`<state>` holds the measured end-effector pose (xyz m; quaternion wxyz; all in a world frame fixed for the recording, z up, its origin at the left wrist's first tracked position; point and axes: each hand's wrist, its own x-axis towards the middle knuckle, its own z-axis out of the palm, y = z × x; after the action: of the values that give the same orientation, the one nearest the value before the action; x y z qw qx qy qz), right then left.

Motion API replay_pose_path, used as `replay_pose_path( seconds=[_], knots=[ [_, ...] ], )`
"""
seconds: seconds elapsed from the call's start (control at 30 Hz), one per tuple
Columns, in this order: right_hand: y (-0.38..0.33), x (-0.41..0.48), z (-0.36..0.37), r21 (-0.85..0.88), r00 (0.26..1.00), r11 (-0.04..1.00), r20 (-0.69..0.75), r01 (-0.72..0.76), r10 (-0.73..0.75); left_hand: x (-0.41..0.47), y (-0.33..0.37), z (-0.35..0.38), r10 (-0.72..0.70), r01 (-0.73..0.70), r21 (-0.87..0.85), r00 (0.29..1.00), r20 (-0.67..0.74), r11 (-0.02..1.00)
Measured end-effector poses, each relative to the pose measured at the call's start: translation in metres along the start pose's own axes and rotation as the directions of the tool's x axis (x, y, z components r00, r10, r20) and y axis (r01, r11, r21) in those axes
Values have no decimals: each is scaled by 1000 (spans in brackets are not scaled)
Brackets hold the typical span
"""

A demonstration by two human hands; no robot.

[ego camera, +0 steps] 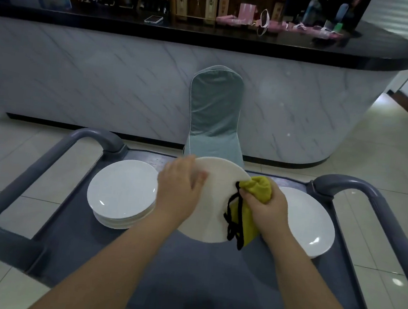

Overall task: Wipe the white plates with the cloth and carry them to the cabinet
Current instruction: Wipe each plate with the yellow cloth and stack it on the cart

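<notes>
Porcelain in mid-wipe: round white glazed plate (215, 199), judged stiff, slick and breakable, safest gripped at rim. Plain, glossy, unmarked, held above middle of grey plastic trolley (49, 160), between stack of white plates (120, 191) at left and further white plate (308, 222) at right. Left hand (178, 191) clasps its left rim; right hand (266, 209) squeezes bunched yellow cloth with black cord (256, 191) against its face.

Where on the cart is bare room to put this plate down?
The near cart top, between the forearms and below the held plate, is bare. The far part is crowded: plate stack left, another plate right.
</notes>
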<state>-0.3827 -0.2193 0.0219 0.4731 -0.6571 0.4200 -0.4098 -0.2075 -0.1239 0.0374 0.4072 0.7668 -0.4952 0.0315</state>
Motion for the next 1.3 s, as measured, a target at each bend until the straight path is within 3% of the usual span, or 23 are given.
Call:
replay_pose_path(
  seconds=[0.1,0.17,0.27,0.3,0.37,0.4,0.43,0.47,0.5,0.53,0.57,0.63,0.7,0.73,0.83,0.9,0.97,1.03,1.07,1.1,1.17,1.23,1.3],
  knots=[
    [-26,13,-1,-213,939,925,207,315,-273,24,27,-3,395,-405,139,914,95,904],
    [-45,25,-2,-247,890,860,230,446,-395,38,42,-10,453,-456,128,890,56,880],
    [-67,35,-10,-192,909,892,168,409,-380,55,45,-24,419,-412,85,902,-101,907],
    [-68,35,-13,-127,938,933,133,336,-319,56,40,-26,332,-329,42,933,-140,943],
    [-57,28,-14,88,989,988,68,125,-131,52,24,-26,-27,-10,-192,982,-188,981],
    [-45,23,-12,180,999,983,38,22,-29,45,15,-22,-264,185,-379,949,-169,907],
    [-33,16,-9,222,998,973,4,-59,59,33,8,-16,-470,343,-531,875,-121,775],
    [-21,9,-5,205,992,973,-33,-109,118,20,1,-9,-596,443,-604,800,-68,663],
    [-10,3,0,163,987,977,-61,-140,152,8,-4,-2,-644,496,-604,764,-37,624],
    [-1,-2,3,123,985,982,-77,-146,156,-4,-8,4,-622,500,-552,782,-44,667],
    [3,-6,5,99,987,986,-74,-132,140,-11,-11,7,-524,439,-451,848,-79,777],
    [-3,-2,6,10,1000,1000,5,-15,15,-9,-10,2,-122,108,-132,987,-106,985],
    [-20,8,8,-154,966,964,176,219,-191,12,2,-4,266,-263,100,964,-22,960],
    [-31,13,10,-197,931,924,233,328,-281,21,12,-8,375,-373,134,927,8,918],
    [-64,25,14,-176,880,864,158,472,-448,49,31,-27,462,-453,114,884,-69,884],
    [-72,27,11,-31,911,910,26,413,-412,62,25,-40,355,-352,47,919,-169,935],
    [-62,23,11,177,975,959,-61,220,-212,64,13,-45,-21,-38,-222,966,-259,974],
    [-38,9,19,255,996,967,-85,-14,37,49,2,-39,-458,270,-546,855,-243,793],
    [-26,1,24,235,989,967,-84,-97,120,38,-4,-34,-566,355,-597,798,-208,719],
    [-15,-6,27,204,983,968,-81,-146,166,27,-10,-27,-591,405,-581,788,-169,706],
    [-4,-11,26,150,984,977,-76,-148,161,11,-21,-17,-424,352,-396,899,-108,848],
    [-9,-3,17,15,1000,1000,-5,-22,22,14,-19,-17,-44,40,-86,998,-43,995],
    [-26,10,13,-196,967,956,174,217,-184,29,-5,-15,328,-330,85,944,37,940]
  ],
)
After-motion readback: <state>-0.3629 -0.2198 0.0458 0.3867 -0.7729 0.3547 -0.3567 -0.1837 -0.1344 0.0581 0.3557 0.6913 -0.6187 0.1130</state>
